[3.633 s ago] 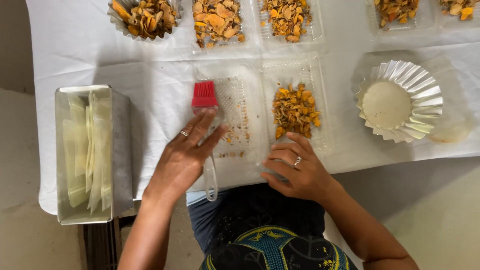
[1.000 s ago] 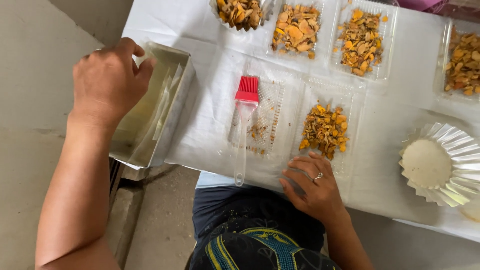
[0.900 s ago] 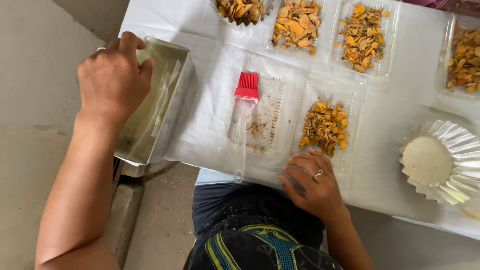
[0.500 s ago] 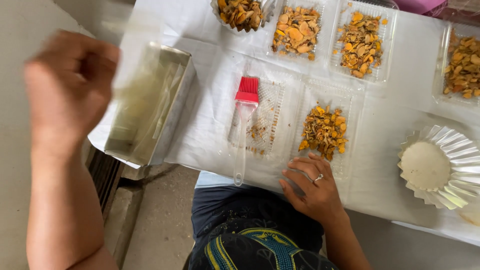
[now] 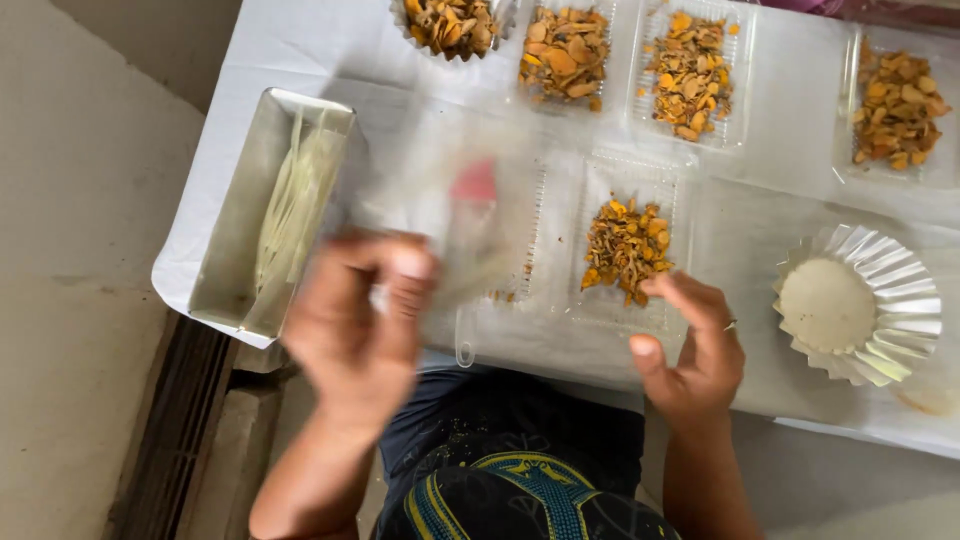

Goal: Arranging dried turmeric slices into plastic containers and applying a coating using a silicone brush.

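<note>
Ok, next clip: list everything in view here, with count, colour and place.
clear trays of dried pieces: five, orange-brown, four along the far edge, one mid-table
metal tin: one, silver, holding pale sheets, left edge of table
fluted foil cups: one stack, silver-white, right
brush: one, red head, blurred behind a clear sheet
table cover: one, white
left hand: blurred, raised, pinching the clear sheet
right hand: fingers spread, at the near edge

Four clear trays point(image 5: 690, 72) of dried orange bits are sitting along the table's point(image 5: 300, 45) far edge. A stack of white paper cups point(image 5: 858, 305) is sitting near its right edge.
</note>
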